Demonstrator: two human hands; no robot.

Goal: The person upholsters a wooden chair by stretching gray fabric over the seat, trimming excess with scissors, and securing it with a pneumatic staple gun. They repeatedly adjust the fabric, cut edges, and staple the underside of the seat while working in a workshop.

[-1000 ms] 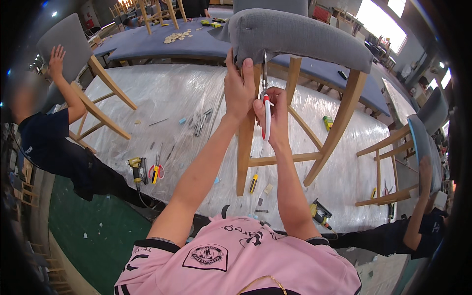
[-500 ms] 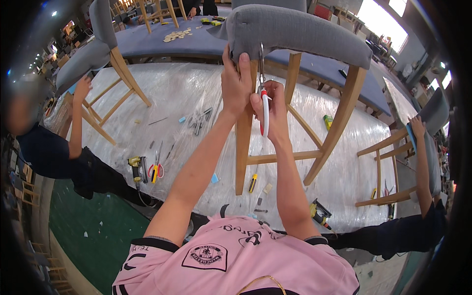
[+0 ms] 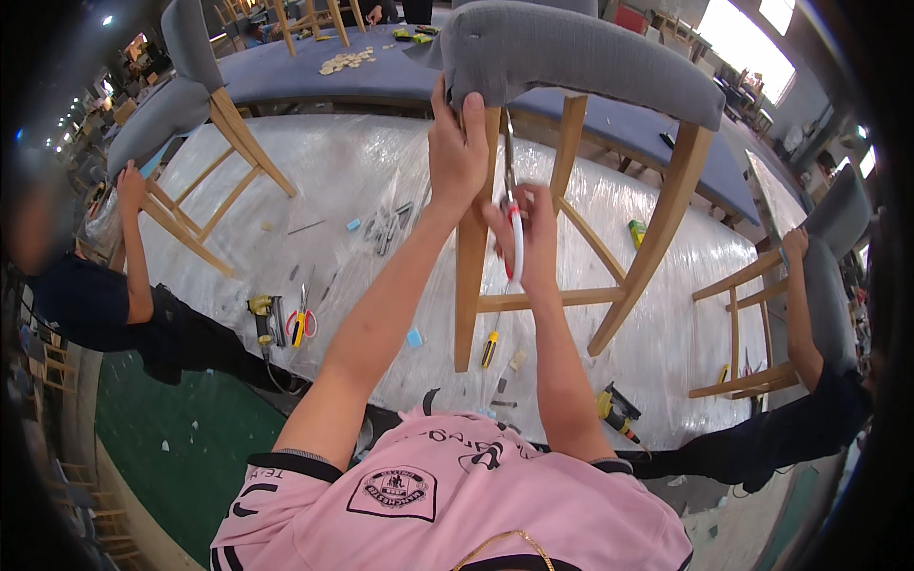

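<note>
A wooden chair with a grey padded seat stands on the plastic-covered table in front of me. My left hand grips the grey fabric at the seat's near corner, above the front leg. My right hand holds red-and-white-handled scissors, blades pointing up toward the seat's underside beside my left hand.
The table carries yellow-handled pliers, a yellow power tool, a screwdriver, another drill and small parts. A person at the left holds a tilted chair; another person at the right holds a chair.
The person on the left has tipped their chair further over toward the table. My hands stay at the seat corner, nearly unmoved.
</note>
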